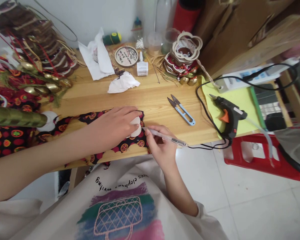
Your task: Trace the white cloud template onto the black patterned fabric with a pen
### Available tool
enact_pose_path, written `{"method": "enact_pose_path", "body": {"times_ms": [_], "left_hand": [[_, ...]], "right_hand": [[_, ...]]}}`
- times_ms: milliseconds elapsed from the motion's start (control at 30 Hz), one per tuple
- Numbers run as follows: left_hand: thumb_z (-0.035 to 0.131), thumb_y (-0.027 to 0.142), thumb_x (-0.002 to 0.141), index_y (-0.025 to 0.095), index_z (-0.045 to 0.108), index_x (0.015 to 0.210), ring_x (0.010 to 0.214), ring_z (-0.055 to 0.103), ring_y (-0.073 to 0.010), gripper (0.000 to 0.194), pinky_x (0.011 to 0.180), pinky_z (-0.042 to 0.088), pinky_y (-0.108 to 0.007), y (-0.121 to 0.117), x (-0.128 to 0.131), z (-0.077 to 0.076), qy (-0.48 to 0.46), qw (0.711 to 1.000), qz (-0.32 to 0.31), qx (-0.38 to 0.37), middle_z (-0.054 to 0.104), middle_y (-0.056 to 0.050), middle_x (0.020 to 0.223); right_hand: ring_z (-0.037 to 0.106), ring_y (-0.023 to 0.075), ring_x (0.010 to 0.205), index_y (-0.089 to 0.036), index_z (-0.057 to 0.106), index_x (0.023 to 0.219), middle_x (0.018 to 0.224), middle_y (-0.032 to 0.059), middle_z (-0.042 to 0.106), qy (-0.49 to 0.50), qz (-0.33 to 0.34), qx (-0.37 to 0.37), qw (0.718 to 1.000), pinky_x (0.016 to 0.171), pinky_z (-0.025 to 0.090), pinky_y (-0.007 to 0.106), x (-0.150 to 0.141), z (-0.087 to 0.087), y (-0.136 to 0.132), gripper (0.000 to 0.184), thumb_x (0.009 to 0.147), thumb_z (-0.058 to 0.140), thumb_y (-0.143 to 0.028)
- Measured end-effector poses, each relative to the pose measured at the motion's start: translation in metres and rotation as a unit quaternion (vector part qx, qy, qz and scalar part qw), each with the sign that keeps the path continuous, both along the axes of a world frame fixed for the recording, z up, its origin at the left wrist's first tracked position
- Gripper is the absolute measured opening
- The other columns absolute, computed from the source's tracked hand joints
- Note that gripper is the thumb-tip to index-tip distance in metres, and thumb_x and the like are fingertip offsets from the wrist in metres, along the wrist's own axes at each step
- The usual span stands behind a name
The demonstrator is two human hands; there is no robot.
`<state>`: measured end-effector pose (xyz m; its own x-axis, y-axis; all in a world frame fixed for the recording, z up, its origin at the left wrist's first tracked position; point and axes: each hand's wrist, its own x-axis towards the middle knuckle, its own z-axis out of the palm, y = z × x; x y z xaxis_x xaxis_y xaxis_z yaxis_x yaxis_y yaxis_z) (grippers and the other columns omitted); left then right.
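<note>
My left hand [121, 125] lies flat, fingers stretched out, pressing a white rounded template [136, 131] down on black patterned fabric [124, 146]. Much of the template is hidden under that hand. In my right hand [163, 141] is a slim clear pen [166, 137], pinched between thumb and fingers. The pen's tip meets the fabric right beside the template's edge. Scalloped cut-outs mark the fabric's near edge, along the front of the wooden table [90, 93].
Blue thread snips [182, 110] lie right of the fabric. Farther right, a black glue gun [228, 115] with its cord rests on yellow paper [248, 100]. White tissues [123, 82], a small bottle [142, 67] and stacked wooden flower frames [186, 46] stand behind. Bells [52, 87] clutter the left.
</note>
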<state>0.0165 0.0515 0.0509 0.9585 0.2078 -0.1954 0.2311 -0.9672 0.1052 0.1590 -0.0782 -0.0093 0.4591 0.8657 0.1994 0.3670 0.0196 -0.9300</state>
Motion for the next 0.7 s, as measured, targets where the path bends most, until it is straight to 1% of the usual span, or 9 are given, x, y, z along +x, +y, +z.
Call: {"method": "enact_pose_path", "body": {"times_ms": [100,233,367,533,700], "left_hand": [[0.048,0.013,0.094,0.015,0.069,0.102,0.135,0.042,-0.0308,0.024,0.11,0.037,-0.047,0.0008,-0.0001,-0.0007,-0.001,1.0,0.004,-0.021,0.055,-0.014,0.135],[0.043,0.014,0.096,0.016,0.069,0.103,0.132,0.044,-0.0319,0.027,0.104,0.042,-0.048,0.0017,-0.0004,-0.0018,0.006,1.0,-0.025,0.012,0.054,-0.014,0.134],[0.042,0.018,0.098,0.017,0.068,0.104,0.13,0.045,-0.031,0.027,0.102,0.045,-0.047,0.0016,-0.0005,-0.0021,0.005,0.999,-0.037,0.029,0.053,-0.013,0.134],[0.041,0.019,0.099,0.018,0.068,0.103,0.131,0.045,-0.028,0.027,0.104,0.043,-0.044,0.0011,0.0001,-0.0019,0.004,1.0,-0.023,0.021,0.055,-0.01,0.133],[0.043,0.019,0.099,0.015,0.068,0.104,0.131,0.044,-0.0308,0.026,0.105,0.042,-0.048,0.0012,0.0003,-0.0026,-0.002,0.999,-0.032,0.029,0.055,-0.014,0.134]], "right_hand": [[0.066,0.0138,0.067,-0.02,0.068,0.087,0.077,0.0017,0.071,-0.016,0.005,0.008,1.0,0.062,0.054,0.027,0.0011,0.0018,-0.0006,0.006,0.087,0.062,-0.023],[0.066,0.0138,0.068,-0.019,0.068,0.084,0.074,0.0018,0.071,-0.039,0.005,0.016,0.999,0.063,0.054,0.026,0.0024,0.0039,-0.002,0.006,0.086,0.063,-0.021],[0.065,0.0139,0.067,-0.021,0.067,0.082,0.074,0.0005,0.071,-0.053,0.013,0.016,0.998,0.063,0.054,0.027,0.0031,0.0045,-0.0029,0.006,0.086,0.062,-0.022],[0.066,0.0138,0.067,-0.022,0.066,0.082,0.074,-0.0001,0.071,-0.042,0.014,0.018,0.999,0.063,0.054,0.027,0.0032,0.0047,-0.0027,0.006,0.086,0.062,-0.021],[0.067,0.0144,0.07,-0.022,0.066,0.085,0.078,0.0013,0.072,-0.037,0.007,0.02,0.999,0.064,0.055,0.028,0.0019,0.0032,-0.0016,0.006,0.087,0.061,-0.022]]}}
